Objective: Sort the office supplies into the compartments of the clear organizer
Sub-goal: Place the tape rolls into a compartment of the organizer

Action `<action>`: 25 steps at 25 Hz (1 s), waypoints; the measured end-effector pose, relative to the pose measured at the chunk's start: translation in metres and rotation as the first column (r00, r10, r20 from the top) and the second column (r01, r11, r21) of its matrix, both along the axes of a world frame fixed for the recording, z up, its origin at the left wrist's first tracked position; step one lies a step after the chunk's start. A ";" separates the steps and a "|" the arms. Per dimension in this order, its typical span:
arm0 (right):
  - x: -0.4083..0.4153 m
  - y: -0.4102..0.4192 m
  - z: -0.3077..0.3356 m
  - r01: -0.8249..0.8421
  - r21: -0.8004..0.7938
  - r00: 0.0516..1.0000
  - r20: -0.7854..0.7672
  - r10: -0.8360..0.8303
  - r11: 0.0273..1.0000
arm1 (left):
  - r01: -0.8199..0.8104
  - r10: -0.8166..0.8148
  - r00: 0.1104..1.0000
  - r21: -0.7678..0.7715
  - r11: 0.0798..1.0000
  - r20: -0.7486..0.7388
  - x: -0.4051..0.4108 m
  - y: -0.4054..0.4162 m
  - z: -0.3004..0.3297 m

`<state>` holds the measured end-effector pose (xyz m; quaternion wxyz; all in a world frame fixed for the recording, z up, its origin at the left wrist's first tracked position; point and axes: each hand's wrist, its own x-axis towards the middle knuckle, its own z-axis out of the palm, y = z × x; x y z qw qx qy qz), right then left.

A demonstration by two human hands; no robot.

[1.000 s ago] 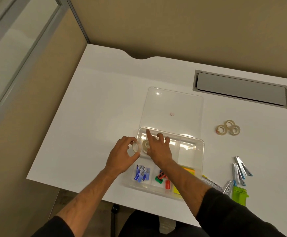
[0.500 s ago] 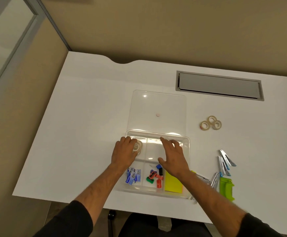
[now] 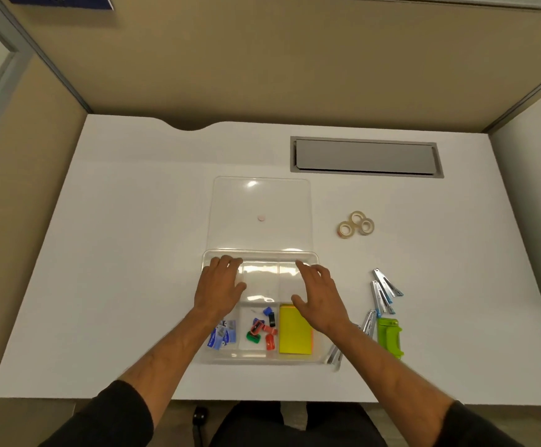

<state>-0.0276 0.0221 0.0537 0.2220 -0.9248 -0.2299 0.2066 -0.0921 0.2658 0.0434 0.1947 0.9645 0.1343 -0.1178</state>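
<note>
Two hands over organizer (image 3: 260,255) on white desk (image 3: 127,253): left grip (image 3: 221,285) unclear, right grip (image 3: 319,296) wide.

Organizer (image 3: 315,262) far middle compartment seems free; left hand (image 3: 219,287) covers the far-left.

Bright even overhead light, glare on clear lid (image 3: 259,201), wide-angle edge bending.

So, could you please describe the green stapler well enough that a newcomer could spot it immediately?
Start at the clear organizer near the front edge of the white desk, then look just to its right. Among the silvery staple removers there, the green stapler sits nearest the desk's front edge, and it is the only bright lime-green, chunky item.
</note>
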 end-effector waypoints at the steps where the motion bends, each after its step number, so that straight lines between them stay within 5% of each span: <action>1: 0.003 -0.007 0.002 0.006 0.015 1.000 -0.013 -0.005 1.000 | 0.010 -0.009 1.000 -0.043 0.999 0.025 0.008 -0.012 0.005; 11: 0.059 -0.093 0.011 -0.045 -0.003 0.999 -0.021 0.045 0.999 | 0.136 -0.129 0.990 -0.181 0.974 0.052 0.076 -0.134 0.023; 25: 0.153 -0.156 -0.010 0.008 -0.075 0.999 -0.032 -0.010 0.997 | 0.147 -0.150 0.989 -0.132 0.980 -0.012 0.172 -0.192 -0.007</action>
